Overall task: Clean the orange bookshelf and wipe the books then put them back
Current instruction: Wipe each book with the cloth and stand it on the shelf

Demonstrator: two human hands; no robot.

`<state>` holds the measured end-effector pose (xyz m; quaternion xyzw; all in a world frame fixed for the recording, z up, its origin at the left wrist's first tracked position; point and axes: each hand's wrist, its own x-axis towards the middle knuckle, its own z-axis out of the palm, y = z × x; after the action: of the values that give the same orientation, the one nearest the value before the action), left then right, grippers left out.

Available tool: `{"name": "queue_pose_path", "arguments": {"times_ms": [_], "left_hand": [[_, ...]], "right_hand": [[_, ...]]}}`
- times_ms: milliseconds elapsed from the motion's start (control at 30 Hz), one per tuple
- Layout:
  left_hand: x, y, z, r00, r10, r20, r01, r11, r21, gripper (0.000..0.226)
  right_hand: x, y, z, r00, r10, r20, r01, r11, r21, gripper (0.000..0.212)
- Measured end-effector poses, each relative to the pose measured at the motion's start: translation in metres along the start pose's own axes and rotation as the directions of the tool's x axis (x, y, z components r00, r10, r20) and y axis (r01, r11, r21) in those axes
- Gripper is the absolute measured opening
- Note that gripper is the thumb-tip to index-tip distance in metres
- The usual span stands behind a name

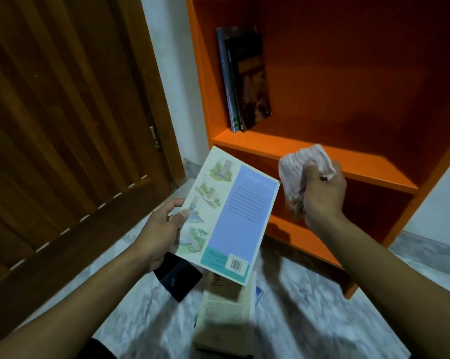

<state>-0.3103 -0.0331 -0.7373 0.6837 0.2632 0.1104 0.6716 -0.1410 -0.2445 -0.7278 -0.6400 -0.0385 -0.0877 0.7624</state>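
Observation:
My left hand (pixel 161 229) grips a thin book (pixel 231 216) by its left edge, back cover up, with a blue text panel and a barcode. Just right of the book, my right hand (pixel 322 198) is closed around a crumpled pale pink cloth (pixel 299 169). Behind both stands the orange bookshelf (pixel 322 159). A few dark books (pixel 247 79) lean upright against the left wall of its upper compartment. The lower compartment shows nothing inside.
A stack of books (pixel 226 312) lies on the grey marble floor (pixel 309 320) below the held book, with a dark book (pixel 179 278) beside it. A brown wooden door (pixel 63 125) fills the left. White walls flank the shelf.

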Motion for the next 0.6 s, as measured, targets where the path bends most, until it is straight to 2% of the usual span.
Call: {"name": "queue_pose_path", "arguments": {"times_ms": [67, 133, 167, 233, 300, 400, 500, 533, 600], "left_hand": [[-0.005, 0.002, 0.008, 1.000, -0.001, 0.031, 0.001, 1.000, -0.025, 0.018], [-0.005, 0.000, 0.016, 0.999, 0.033, 0.037, -0.031, 0.998, -0.050, 0.018], [-0.004, -0.001, 0.020, 0.998, 0.049, 0.027, -0.047, 0.997, -0.063, 0.017], [-0.001, -0.002, 0.024, 0.999, 0.054, 0.003, -0.053, 0.991, -0.123, 0.016], [0.006, -0.002, 0.024, 0.999, 0.031, -0.037, -0.039, 0.977, -0.212, 0.015], [0.017, -0.004, 0.016, 0.993, 0.000, -0.121, -0.038, 0.950, -0.309, 0.016], [0.022, -0.007, 0.007, 0.981, -0.037, -0.188, -0.031, 0.938, -0.347, 0.016], [0.023, -0.008, 0.004, 0.978, -0.053, -0.204, -0.024, 0.934, -0.358, 0.015], [0.021, -0.006, -0.002, 0.973, -0.067, -0.222, -0.020, 0.930, -0.367, 0.015]], "right_hand": [[0.001, 0.005, 0.002, 0.967, -0.215, 0.133, 0.234, 0.960, -0.154, 0.010], [-0.002, 0.015, 0.005, 0.913, -0.264, 0.312, 0.351, 0.897, -0.269, 0.010], [-0.005, 0.021, 0.007, 0.889, -0.246, 0.386, 0.378, 0.870, -0.318, 0.005], [-0.016, 0.028, 0.011, 0.858, -0.157, 0.489, 0.384, 0.828, -0.408, 0.024], [-0.029, 0.035, 0.011, 0.792, -0.105, 0.601, 0.440, 0.780, -0.444, 0.039], [-0.052, 0.047, 0.010, 0.666, -0.078, 0.741, 0.522, 0.759, -0.389, 0.044], [-0.073, 0.057, 0.007, 0.535, -0.114, 0.837, 0.551, 0.798, -0.243, 0.025], [-0.079, 0.058, 0.008, 0.501, -0.116, 0.857, 0.542, 0.814, -0.207, 0.017], [-0.089, 0.054, 0.007, 0.487, -0.108, 0.866, 0.505, 0.845, -0.179, 0.019]]}}
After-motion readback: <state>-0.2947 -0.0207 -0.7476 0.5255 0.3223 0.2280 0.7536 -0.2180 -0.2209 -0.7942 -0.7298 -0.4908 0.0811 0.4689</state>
